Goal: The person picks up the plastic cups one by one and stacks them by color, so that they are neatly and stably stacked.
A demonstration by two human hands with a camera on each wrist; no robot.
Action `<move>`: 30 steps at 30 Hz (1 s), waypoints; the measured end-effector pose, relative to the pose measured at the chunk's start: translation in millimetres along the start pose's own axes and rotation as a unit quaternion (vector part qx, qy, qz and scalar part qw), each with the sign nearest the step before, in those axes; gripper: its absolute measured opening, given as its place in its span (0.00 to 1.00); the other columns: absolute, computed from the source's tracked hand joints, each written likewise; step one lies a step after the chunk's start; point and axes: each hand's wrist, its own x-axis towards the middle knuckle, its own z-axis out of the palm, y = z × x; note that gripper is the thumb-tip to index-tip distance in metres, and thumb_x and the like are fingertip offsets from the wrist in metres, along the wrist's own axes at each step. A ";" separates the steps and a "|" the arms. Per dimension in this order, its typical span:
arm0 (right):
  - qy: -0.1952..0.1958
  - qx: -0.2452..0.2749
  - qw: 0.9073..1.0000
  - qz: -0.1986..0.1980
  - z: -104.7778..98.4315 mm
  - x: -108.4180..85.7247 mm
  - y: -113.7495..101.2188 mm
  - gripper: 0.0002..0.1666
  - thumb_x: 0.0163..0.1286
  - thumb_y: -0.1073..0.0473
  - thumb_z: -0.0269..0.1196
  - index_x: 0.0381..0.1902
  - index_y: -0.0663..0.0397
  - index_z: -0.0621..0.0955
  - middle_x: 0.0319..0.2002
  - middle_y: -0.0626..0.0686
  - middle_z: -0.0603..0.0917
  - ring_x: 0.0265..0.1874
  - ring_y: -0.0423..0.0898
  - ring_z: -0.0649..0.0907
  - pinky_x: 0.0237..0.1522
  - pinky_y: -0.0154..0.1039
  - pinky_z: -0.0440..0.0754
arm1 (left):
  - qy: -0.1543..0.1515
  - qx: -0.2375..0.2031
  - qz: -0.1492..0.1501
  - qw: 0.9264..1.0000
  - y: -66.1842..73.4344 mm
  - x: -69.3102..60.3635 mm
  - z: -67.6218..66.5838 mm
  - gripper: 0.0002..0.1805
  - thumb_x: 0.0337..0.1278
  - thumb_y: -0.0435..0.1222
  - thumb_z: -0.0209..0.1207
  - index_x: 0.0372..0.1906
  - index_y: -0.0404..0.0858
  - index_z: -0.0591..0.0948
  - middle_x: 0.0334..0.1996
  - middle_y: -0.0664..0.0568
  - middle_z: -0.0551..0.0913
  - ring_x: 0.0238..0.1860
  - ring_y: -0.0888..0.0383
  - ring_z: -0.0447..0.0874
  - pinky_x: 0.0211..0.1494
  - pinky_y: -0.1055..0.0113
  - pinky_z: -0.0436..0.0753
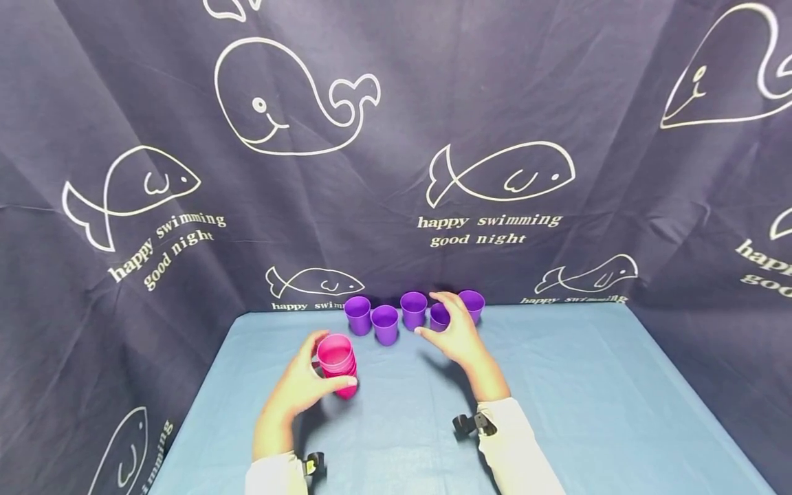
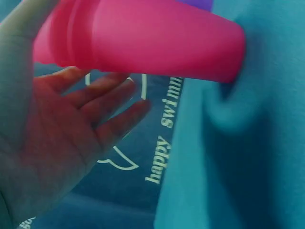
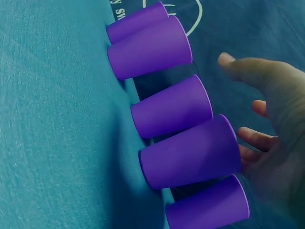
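Note:
My left hand (image 1: 303, 381) grips a stack of nested pink cups (image 1: 336, 352), thumb across the near side and fingers round the far side. In the left wrist view the pink stack (image 2: 162, 40) has its base close to the cloth; whether it touches, I cannot tell. Several purple cups stand mouth up in a staggered row at the back of the table. Over the right part of that row is my right hand (image 1: 460, 337), thumb and fingers spread around a purple cup (image 1: 439, 317). The right wrist view shows the fingers by the rim of that purple cup (image 3: 190, 152), apparently without gripping it.
A light blue cloth covers the table (image 1: 588, 385). Directly behind the purple cups hangs a dark curtain (image 1: 396, 172) with white whale and fish drawings, and it also closes off both sides. Another purple cup (image 1: 357, 315) marks the row's left end.

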 end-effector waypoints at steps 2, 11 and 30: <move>0.013 -0.002 1.000 -0.008 -1.0 -0.4 2.9 0.45 0.51 0.58 0.83 0.67 0.60 0.80 0.68 0.60 0.78 0.71 0.59 0.76 0.76 0.58 0.72 | 0.008 0.006 -0.001 1.000 5.3 -1.9 -2.6 0.58 0.37 0.51 0.86 0.76 0.53 0.65 0.72 0.51 0.76 0.69 0.44 0.80 0.72 0.44 0.79; 0.025 -0.013 0.999 -0.019 -7.1 -2.8 11.6 0.43 0.50 0.62 0.82 0.66 0.59 0.81 0.66 0.62 0.80 0.69 0.61 0.77 0.76 0.57 0.73 | 0.083 0.076 0.081 0.990 43.0 -11.2 -4.8 0.57 0.39 0.58 0.83 0.78 0.60 0.66 0.81 0.57 0.65 0.81 0.46 0.64 0.78 0.38 0.71; 0.009 -0.027 1.000 0.008 -2.3 -1.9 17.3 0.45 0.51 0.65 0.82 0.68 0.61 0.79 0.65 0.65 0.82 0.68 0.62 0.79 0.75 0.58 0.73 | 0.133 0.027 0.400 0.906 101.6 -18.7 59.4 0.35 0.44 0.30 0.79 0.63 0.42 0.82 0.66 0.47 0.83 0.79 0.48 0.72 0.82 0.69 0.66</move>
